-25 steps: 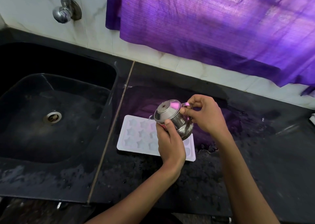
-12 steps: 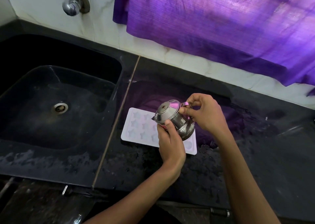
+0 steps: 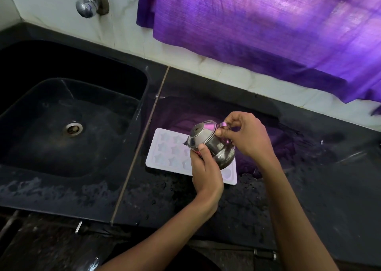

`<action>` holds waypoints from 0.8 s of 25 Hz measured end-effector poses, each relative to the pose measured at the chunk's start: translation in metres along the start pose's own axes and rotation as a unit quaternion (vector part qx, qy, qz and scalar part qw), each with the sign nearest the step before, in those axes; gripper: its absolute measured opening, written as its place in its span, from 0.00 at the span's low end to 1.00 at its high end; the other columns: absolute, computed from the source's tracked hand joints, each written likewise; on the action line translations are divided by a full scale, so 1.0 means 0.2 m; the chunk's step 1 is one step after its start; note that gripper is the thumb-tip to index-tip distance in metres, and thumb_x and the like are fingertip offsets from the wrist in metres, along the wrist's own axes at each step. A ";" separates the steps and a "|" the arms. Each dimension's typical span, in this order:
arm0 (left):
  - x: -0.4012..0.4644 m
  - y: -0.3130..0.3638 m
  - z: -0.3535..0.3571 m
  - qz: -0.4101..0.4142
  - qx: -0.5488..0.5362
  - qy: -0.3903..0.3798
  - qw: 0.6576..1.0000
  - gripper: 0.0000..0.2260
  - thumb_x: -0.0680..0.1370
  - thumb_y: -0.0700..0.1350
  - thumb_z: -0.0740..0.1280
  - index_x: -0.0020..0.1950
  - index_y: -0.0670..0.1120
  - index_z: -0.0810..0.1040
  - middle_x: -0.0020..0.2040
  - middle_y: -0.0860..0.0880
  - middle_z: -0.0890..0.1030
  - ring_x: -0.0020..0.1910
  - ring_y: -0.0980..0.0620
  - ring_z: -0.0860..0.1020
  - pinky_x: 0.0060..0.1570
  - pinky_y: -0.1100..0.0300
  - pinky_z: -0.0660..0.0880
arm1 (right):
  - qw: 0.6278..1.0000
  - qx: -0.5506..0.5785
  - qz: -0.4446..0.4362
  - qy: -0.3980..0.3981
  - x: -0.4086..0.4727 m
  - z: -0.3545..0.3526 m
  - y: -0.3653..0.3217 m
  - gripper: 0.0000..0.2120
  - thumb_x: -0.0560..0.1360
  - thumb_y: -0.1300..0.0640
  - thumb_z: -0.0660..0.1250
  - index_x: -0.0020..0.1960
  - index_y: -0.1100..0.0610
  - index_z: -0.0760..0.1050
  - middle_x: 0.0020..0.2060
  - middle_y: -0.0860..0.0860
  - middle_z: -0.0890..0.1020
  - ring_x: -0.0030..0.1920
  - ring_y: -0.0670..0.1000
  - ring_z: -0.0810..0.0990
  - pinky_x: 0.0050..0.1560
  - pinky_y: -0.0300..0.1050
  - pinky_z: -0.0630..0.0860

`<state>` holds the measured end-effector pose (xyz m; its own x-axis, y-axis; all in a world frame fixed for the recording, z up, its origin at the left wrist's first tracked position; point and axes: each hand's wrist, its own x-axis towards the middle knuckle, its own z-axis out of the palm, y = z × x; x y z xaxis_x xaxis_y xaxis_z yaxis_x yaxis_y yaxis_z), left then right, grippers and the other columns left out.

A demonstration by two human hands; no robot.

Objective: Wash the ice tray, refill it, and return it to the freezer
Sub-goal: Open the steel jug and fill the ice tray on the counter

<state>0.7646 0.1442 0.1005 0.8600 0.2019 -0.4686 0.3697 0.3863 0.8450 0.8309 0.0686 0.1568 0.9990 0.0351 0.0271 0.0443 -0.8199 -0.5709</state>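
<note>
Pinching the handle with right hand (image 3: 245,138) fingers (image 3: 223,133), left hand (image 3: 206,169) fingers curled round the steel kettle (image 3: 210,144), tipped spout-down over the ice tray (image 3: 171,153). Tray's flat on the black tabletop (image 3: 309,188) just right of the sink (image 3: 68,130); can't tell what's in its star cups.

Both forearms reach forward; the left hand (image 3: 206,172) grips a small tilted steel kettle (image 3: 210,144), the right hand (image 3: 245,135) pinches its handle.
</note>
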 end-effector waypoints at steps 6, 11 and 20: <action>0.00 -0.02 0.01 0.016 0.002 0.004 1.000 0.17 0.82 0.56 0.48 0.65 0.54 0.67 0.52 0.57 0.75 0.46 0.64 0.73 0.51 0.62 0.67 | 1.000 0.010 0.004 0.003 -0.01 -0.01 0.01 0.10 0.67 0.51 0.75 0.39 0.55 0.76 0.35 0.48 0.83 0.31 0.44 0.78 0.37 0.42 0.74; 0.00 -0.02 0.01 0.041 0.012 0.009 0.999 0.14 0.81 0.56 0.48 0.63 0.58 0.67 0.57 0.56 0.77 0.53 0.58 0.76 0.50 0.63 0.68 | 0.998 0.056 0.024 0.010 -0.02 -0.01 0.04 0.09 0.66 0.52 0.76 0.37 0.52 0.76 0.37 0.47 0.83 0.40 0.47 0.81 0.46 0.52 0.80; -0.07 -0.05 0.02 0.033 0.009 0.047 0.998 0.18 0.81 0.57 0.49 0.68 0.58 0.66 0.60 0.55 0.77 0.56 0.54 0.76 0.55 0.59 0.69 | 0.999 0.050 0.015 -0.011 -0.07 -0.03 0.03 0.10 0.67 0.51 0.76 0.37 0.52 0.76 0.35 0.48 0.84 0.37 0.47 0.80 0.46 0.53 0.80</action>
<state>0.7497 0.1325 0.0996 0.8464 0.3107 -0.4326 0.3195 0.3537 0.8791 0.8171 0.0602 0.1572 0.9996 0.0252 -0.0082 0.0138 -0.7594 -0.6505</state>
